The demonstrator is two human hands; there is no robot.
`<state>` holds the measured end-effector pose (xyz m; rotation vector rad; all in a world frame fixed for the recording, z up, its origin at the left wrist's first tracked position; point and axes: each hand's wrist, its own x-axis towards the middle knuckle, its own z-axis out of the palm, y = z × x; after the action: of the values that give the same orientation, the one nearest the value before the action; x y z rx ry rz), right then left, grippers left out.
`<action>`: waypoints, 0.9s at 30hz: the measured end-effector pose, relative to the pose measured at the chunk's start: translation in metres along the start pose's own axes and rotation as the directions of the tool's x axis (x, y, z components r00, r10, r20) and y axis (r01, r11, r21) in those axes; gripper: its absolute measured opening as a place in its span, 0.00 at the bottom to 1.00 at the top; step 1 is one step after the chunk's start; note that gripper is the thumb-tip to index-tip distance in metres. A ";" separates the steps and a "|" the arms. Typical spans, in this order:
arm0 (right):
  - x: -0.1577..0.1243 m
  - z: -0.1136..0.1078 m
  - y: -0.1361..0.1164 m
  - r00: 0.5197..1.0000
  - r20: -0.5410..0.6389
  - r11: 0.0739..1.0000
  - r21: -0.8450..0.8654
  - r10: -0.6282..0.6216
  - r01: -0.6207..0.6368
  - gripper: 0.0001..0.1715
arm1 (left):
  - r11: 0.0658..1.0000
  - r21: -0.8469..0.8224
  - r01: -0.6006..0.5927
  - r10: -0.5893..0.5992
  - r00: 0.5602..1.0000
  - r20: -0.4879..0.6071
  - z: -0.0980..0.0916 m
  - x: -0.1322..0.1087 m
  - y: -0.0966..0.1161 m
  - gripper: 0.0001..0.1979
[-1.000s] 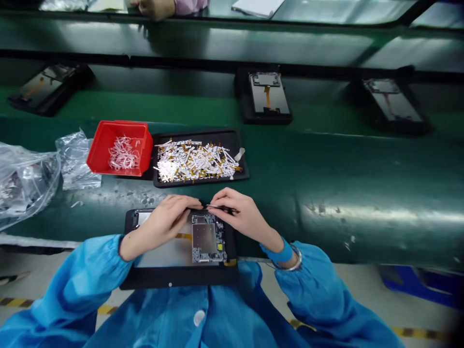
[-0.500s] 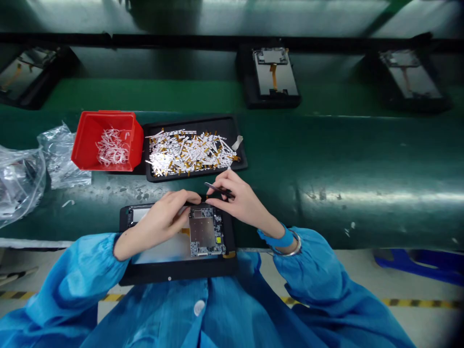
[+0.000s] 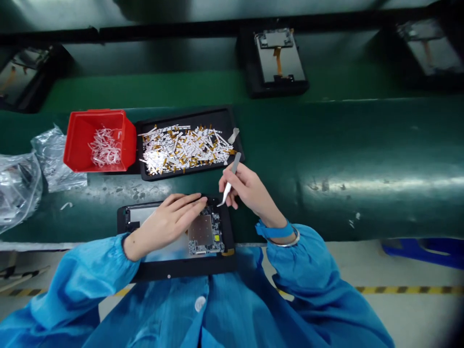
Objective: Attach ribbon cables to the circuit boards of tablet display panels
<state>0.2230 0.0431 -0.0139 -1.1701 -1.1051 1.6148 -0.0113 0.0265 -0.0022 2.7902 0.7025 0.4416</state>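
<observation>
right hand's (image 3: 250,191) grip is pinched shut on some tweezers (image 3: 228,186), bent tip right by the opened tablet's (image 3: 201,231) far corner. tablet's at the tabletop's (image 3: 326,164) near edge, left hand (image 3: 168,220) flat over it, fingers out straight.

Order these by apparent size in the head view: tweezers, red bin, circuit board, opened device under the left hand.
1. opened device, partly covered
2. red bin
3. circuit board
4. tweezers

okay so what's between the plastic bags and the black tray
In the head view, the red bin of whitish strips sits between the plastic bags and the black tray.
</observation>
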 end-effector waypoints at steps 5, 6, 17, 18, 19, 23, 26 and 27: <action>-0.004 0.001 -0.002 0.996 0.088 0.999 0.045 0.019 -0.023 0.26 | 0.994 0.096 -0.045 0.045 0.999 -0.001 0.000 0.001 0.000 0.19; -0.004 0.002 -0.001 0.997 0.077 0.999 0.044 0.017 -0.020 0.26 | 0.993 0.105 -0.049 0.050 0.999 -0.002 0.000 0.002 0.000 0.19; -0.003 0.005 0.001 0.999 0.039 0.998 0.068 0.014 -0.016 0.28 | 0.988 0.140 -0.059 0.062 0.998 -0.021 -0.001 0.005 0.000 0.17; -0.004 0.006 0.001 1.000 0.024 0.997 0.073 0.013 -0.014 0.28 | 0.989 0.139 -0.057 0.061 0.998 -0.022 -0.002 0.006 0.000 0.16; -0.005 0.006 0.000 1.000 0.007 0.997 0.076 0.012 -0.013 0.29 | 0.989 0.139 -0.053 0.057 0.998 -0.023 -0.004 0.007 0.001 0.16; -0.007 0.008 0.000 1.000 -0.021 0.996 0.085 0.005 -0.003 0.29 | 0.988 0.147 -0.054 0.059 0.998 -0.027 -0.011 0.009 0.006 0.10; -0.007 0.008 0.000 1.000 -0.020 0.997 0.080 -0.001 0.003 0.28 | 0.984 0.164 -0.066 0.070 0.997 -0.019 -0.014 0.006 0.011 0.10; -0.007 0.008 0.000 1.000 -0.026 0.997 0.078 -0.002 0.004 0.28 | 0.983 0.173 -0.065 0.068 0.998 -0.012 -0.015 0.005 0.013 0.11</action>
<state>0.2169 0.0352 -0.0110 -1.1347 -1.0181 1.6222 -0.0068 0.0202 0.0164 2.9833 0.6839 0.4380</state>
